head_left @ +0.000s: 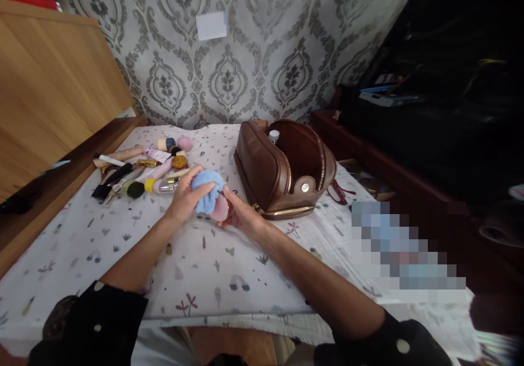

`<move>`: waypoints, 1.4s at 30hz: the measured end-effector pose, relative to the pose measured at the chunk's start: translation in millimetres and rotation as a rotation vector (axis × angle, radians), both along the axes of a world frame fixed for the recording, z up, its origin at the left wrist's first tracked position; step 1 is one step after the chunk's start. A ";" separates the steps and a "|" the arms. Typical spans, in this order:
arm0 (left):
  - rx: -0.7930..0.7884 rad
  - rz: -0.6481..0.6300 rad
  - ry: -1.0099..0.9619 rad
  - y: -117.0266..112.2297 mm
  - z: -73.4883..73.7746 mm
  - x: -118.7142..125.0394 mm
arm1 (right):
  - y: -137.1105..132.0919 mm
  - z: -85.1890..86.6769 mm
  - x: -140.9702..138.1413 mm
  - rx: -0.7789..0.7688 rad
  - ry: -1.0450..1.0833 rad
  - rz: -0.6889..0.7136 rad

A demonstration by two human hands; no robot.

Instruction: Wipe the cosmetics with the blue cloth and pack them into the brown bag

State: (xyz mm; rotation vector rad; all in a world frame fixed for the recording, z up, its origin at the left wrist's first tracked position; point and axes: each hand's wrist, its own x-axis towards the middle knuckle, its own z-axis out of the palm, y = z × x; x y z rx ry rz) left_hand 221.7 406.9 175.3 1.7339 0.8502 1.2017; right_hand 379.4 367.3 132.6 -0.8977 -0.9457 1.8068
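My left hand [185, 196] is closed round a fluffy blue puff [208, 190] in the middle of the table. My right hand [239, 213] sits just right of it, fingers curled against a pink rounded piece [221, 208] under the puff. An open brown leather toiletry bag [282, 169] lies right of my hands, with a white-capped bottle [274, 135] showing inside. Left of my hands lies a heap of cosmetics [143, 172]: brushes, tubes, a gold-lidded pot and a pink sponge.
The table wears a white patterned cloth [196, 267]. A wooden headboard [49, 87] rises at the left. Dark furniture [429, 136] with small items stands at the right. Patterned wallpaper with a white note [211, 25] is behind.
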 end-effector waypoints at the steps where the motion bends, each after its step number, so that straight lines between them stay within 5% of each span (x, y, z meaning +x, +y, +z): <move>1: -0.026 0.078 -0.070 3.6 -2.7 -0.9 | -1.3 -0.1 -0.4 0.036 0.010 0.002; 5: -0.015 0.210 -0.105 16.9 -8.8 -7.1 | -4.4 1.8 -0.6 0.084 0.061 -0.014; 12: 0.116 0.078 0.266 13.5 -5.1 -7.7 | -4.4 1.4 0.3 0.078 0.054 -0.072; 28: 0.200 0.086 0.229 10.6 2.0 -8.5 | -3.5 4.4 2.3 -0.004 0.224 -0.080; 37: 0.568 0.015 0.355 -8.3 7.1 -0.3 | -3.9 6.1 2.0 -0.006 0.225 -0.181; 42: 0.885 -0.056 0.470 -18.3 1.8 6.2 | -0.7 11.5 5.8 -0.056 0.415 -0.239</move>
